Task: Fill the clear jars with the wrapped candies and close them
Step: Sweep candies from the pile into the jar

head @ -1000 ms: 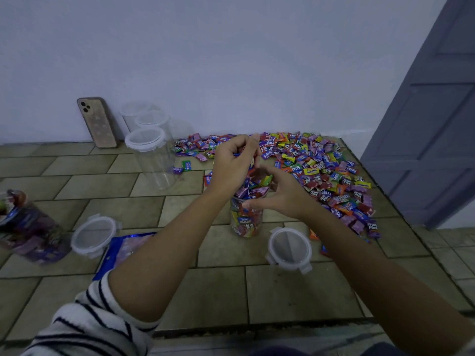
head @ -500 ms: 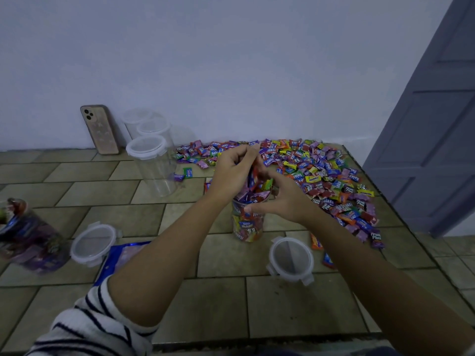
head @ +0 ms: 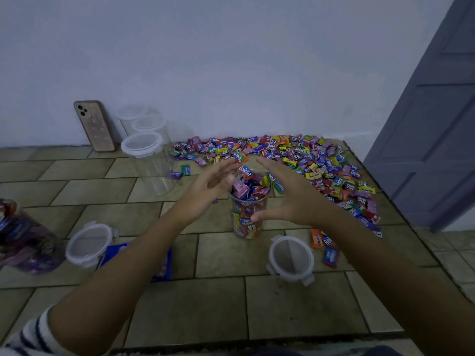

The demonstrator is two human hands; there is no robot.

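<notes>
A clear jar (head: 247, 222) stands upright in the middle of the tiled surface, heaped with wrapped candies above its rim. My left hand (head: 213, 183) hovers just left of the jar's mouth with its fingers spread and holds nothing. On the other side, my right hand (head: 285, 194) is open too, its thumb in front of the jar's wall. A big pile of loose wrapped candies (head: 308, 163) lies behind and to the right. The jar's round lid (head: 291, 258) lies flat in front of it.
Three empty clear jars (head: 151, 160) stand by the wall next to a leaning phone (head: 94, 125). A filled jar (head: 23, 242) sits at the far left, a second lid (head: 88, 244) and a blue bag (head: 164, 263) beside it. The surface's edge and a door (head: 431, 124) are on the right.
Both hands were pinched together over the jar's mouth with candies; now they have opened and drawn apart to either side, and the candies rest on top of the jar.
</notes>
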